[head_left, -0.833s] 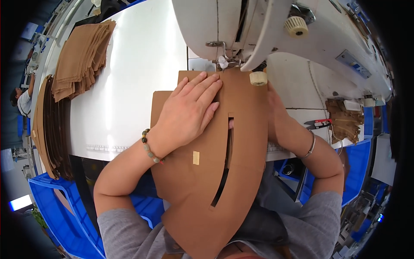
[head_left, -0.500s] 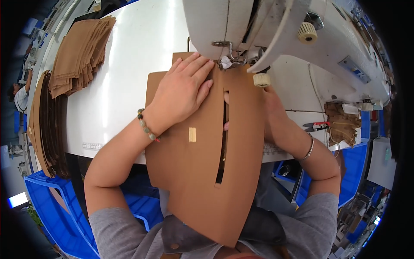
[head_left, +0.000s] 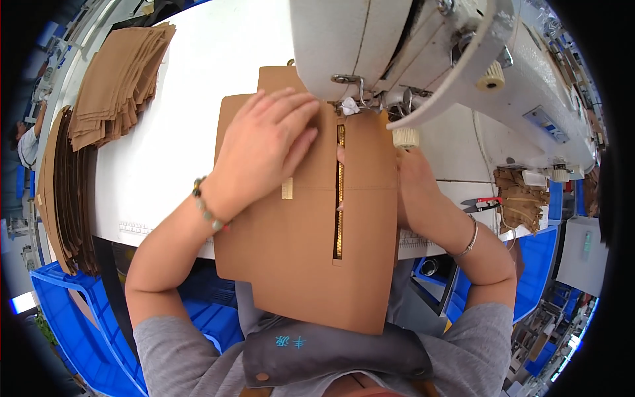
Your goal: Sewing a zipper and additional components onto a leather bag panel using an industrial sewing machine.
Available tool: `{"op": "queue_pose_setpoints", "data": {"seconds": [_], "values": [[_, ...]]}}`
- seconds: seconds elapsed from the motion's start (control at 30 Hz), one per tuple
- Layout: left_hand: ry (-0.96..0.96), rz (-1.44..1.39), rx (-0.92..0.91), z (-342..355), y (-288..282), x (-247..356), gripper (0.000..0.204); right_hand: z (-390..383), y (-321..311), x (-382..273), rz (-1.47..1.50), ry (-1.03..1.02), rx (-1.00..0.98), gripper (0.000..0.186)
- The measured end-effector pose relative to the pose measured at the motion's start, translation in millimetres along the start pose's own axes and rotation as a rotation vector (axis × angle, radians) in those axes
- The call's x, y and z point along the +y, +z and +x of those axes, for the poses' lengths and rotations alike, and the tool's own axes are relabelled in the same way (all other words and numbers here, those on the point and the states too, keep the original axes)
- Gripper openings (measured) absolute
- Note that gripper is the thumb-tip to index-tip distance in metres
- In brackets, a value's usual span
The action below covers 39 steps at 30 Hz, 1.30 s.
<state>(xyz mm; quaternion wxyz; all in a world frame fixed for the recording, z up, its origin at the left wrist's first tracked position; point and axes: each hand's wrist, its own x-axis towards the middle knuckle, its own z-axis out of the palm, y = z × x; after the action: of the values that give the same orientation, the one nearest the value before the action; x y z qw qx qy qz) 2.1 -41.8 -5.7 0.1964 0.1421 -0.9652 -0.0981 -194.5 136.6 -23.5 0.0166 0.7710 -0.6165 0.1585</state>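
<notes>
A brown panel [head_left: 297,238] with a long narrow slot lies under the sewing machine's presser foot [head_left: 370,104], its near end hanging over the table edge towards my lap. My left hand [head_left: 271,135] rests flat on its upper left part, fingers stretched towards the foot. From the right edge my right hand [head_left: 417,178] reaches underneath. Most of its fingers are hidden; bits of them show through the slot beside a gold-toothed zipper [head_left: 340,228], which they appear to hold from below. A small gold-coloured rectangle [head_left: 287,188] sits on the panel near my left wrist.
The white sewing machine [head_left: 463,86] overhangs the right side. Brown pieces [head_left: 122,83] and dark-edged panels [head_left: 66,192] are stacked at left. Red-and-black thread snips [head_left: 483,203] lie at right by zipper pieces [head_left: 522,192]. Blue bins [head_left: 83,324] stand below.
The panel has moved a little away from me and straightened. Gold zipper teeth now run along most of the slot. My left hand has shifted slightly left and nearer me.
</notes>
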Motion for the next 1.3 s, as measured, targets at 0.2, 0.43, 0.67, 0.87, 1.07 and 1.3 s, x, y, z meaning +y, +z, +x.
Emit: {"op": "queue_pose_setpoints", "data": {"seconds": [0.2,0.43,0.67,0.87,1.07,1.3], "values": [[-0.019,-0.035,-0.113,-22,10,22,0.048,4,-3,1,0.032,-0.051,0.068,0.059],[0.005,0.022,-0.092,-22,15,19,0.047,6,-6,0,0.028,-0.046,0.079,0.061],[-0.002,-0.028,-0.116,-25,11,23,0.046,2,-4,-3,0.066,0.007,0.036,0.056],[0.012,-0.012,-0.115,-23,10,24,0.046,3,-5,-2,-0.035,-0.013,0.038,0.067],[0.028,0.003,-0.131,-23,9,21,0.047,4,-3,-2,0.031,-0.017,0.043,0.053],[0.039,0.036,-0.161,-20,7,21,0.047,4,-1,1,0.091,-0.008,0.024,0.054]]}}
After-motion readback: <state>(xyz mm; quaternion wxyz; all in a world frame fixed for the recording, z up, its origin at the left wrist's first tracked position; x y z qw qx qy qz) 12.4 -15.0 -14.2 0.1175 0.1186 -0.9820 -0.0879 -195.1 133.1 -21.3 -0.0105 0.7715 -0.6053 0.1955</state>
